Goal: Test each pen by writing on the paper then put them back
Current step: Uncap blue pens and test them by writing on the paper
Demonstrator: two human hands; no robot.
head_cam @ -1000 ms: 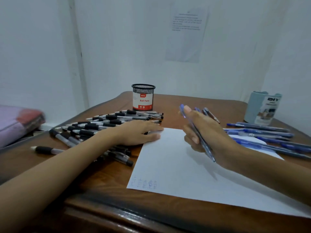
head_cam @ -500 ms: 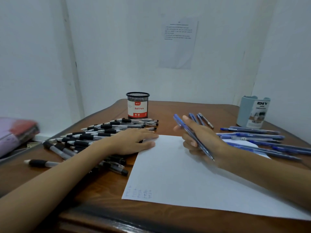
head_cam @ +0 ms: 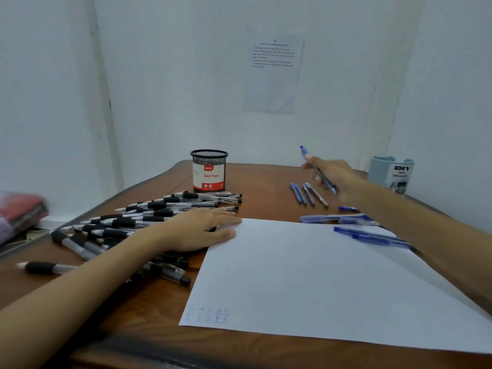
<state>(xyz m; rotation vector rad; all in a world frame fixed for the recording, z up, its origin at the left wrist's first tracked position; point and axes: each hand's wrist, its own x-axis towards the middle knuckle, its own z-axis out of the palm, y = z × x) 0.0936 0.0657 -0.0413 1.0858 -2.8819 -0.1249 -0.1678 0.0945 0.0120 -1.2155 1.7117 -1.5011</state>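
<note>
A white sheet of paper (head_cam: pixel 319 275) lies on the wooden table, with faint blue scribbles (head_cam: pixel 209 315) at its near left corner. My left hand (head_cam: pixel 199 230) rests flat on the paper's far left corner and on a pile of black pens (head_cam: pixel 149 222). My right hand (head_cam: pixel 332 177) is raised over the far right of the table and grips a blue pen (head_cam: pixel 318 170), its top end pointing up and away. Three blue pens (head_cam: pixel 308 194) lie just below that hand. More blue pens (head_cam: pixel 370 237) lie along the paper's right side.
A black mesh pen cup (head_cam: pixel 209 170) labelled "Ball Pens" stands at the back middle. A pale blue desk organizer (head_cam: pixel 391 177) stands at the back right. A printed notice (head_cam: pixel 274 73) hangs on the white wall. Red and purple items (head_cam: pixel 21 211) lie off the table's left edge.
My right hand has carried the blue pen away from the paper toward the far right of the table. My left hand has stayed on the paper's corner.
</note>
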